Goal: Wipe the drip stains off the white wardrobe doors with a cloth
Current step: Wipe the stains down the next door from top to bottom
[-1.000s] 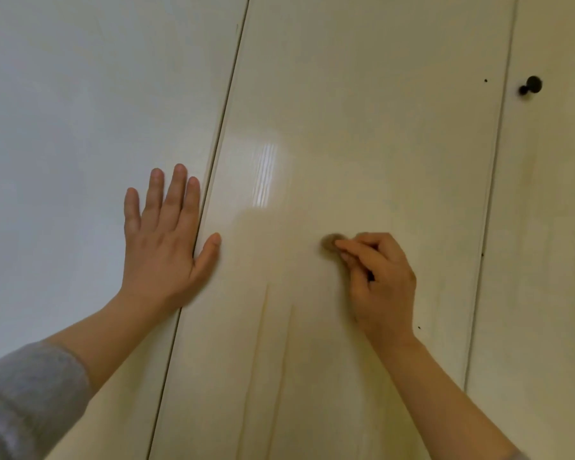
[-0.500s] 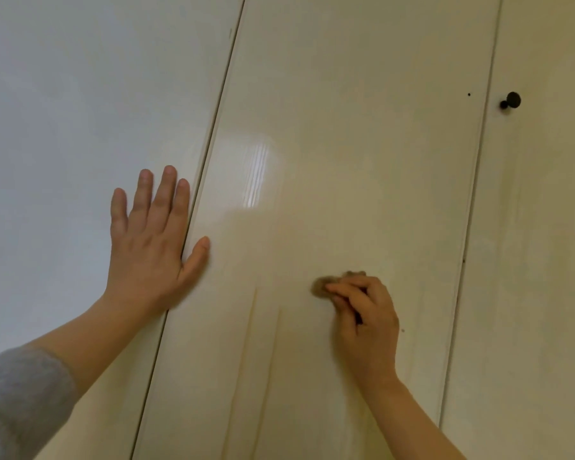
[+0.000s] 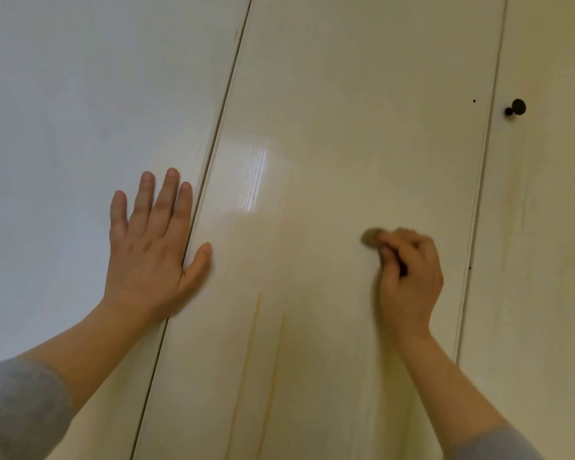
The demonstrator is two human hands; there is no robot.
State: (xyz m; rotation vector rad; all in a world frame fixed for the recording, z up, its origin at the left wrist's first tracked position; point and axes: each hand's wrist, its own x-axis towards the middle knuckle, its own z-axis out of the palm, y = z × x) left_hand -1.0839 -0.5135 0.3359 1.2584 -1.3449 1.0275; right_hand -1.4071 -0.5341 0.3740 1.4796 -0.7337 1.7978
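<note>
Brown drip streaks (image 3: pixel 255 327) run lengthwise down the glossy white wardrobe door (image 3: pixel 346 127), below-left of the right hand (image 3: pixel 409 277) clenching a small brown cloth wad (image 3: pixel 369 237) against it; the flat, released left hand (image 3: pixel 153 250) braces nearer, across the door's left edge.

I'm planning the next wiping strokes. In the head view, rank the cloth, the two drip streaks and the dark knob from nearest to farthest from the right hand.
1. cloth: pinched at the fingertips of the right hand.
2. drip streaks: below and to its left.
3. knob: above and to its right.
</note>
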